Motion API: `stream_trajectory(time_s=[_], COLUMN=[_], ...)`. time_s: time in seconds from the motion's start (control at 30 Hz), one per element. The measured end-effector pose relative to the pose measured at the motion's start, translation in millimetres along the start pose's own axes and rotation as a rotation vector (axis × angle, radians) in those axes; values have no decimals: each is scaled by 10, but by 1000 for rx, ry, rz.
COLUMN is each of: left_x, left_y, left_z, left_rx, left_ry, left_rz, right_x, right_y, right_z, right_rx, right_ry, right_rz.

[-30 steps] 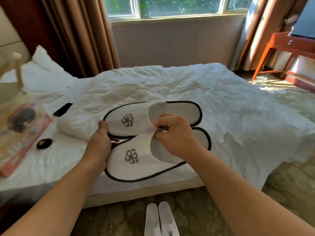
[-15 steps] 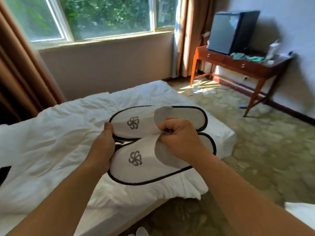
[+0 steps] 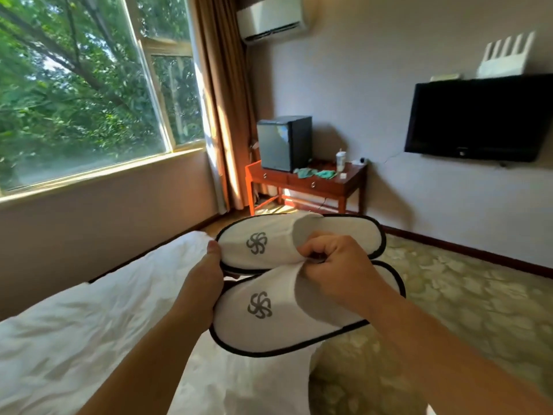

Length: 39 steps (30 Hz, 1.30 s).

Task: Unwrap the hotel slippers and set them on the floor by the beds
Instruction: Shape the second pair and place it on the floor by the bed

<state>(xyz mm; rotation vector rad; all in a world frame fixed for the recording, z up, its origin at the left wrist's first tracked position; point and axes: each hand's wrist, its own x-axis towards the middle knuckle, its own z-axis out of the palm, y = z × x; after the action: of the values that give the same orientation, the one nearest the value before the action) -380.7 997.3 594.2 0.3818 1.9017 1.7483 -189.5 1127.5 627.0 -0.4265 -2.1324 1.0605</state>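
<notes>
Two white hotel slippers with black trim and a grey swirl logo are held side by side in the air above the bed's corner. The far slipper (image 3: 269, 235) and the near slipper (image 3: 263, 319) lie flat, toes to the left. My left hand (image 3: 206, 280) grips both at their toe ends, thumb on top. My right hand (image 3: 338, 265) pinches the open edges of both uppers together. No wrapper is visible on them.
The white bed (image 3: 89, 339) fills the lower left. Patterned green carpet (image 3: 449, 295) spreads to the right. A wooden desk (image 3: 308, 184) with a black mini fridge (image 3: 284, 142) stands by the curtain. A television (image 3: 478, 118) hangs on the wall.
Both hands have kept their grip while the slippers lifted off the bed. My view has swung right and up, from the bed toward the desk and the television wall.
</notes>
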Motion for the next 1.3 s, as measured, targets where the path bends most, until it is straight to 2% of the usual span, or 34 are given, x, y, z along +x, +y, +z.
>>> stream_trajectory(time_s=[0.23, 0.43, 0.87, 1.03, 1.17, 1.3], left_x=[302, 617, 2177, 2813, 3203, 3593], left_y=[412, 688, 751, 831, 900, 989], left_z=[1084, 1706, 2659, 3094, 3491, 4082], left_rx=[-27, -21, -60, -54, -22, 22], left_ry=[-48, -90, -190, -194, -280, -271], left_rz=[-10, -39, -79, -28, -44, -92], right_x=[494, 785, 1938, 2462, 2800, 3144], right_y=[266, 563, 1578, 1951, 2294, 2729], right_z=[-998, -1504, -1728, -1848, -2032, -2379], right_rx=[-60, -58, -60, -84, -83, -74], right_ry=[16, 54, 117, 192, 233, 249], right_rz=[-24, -11, 69, 94, 119, 153])
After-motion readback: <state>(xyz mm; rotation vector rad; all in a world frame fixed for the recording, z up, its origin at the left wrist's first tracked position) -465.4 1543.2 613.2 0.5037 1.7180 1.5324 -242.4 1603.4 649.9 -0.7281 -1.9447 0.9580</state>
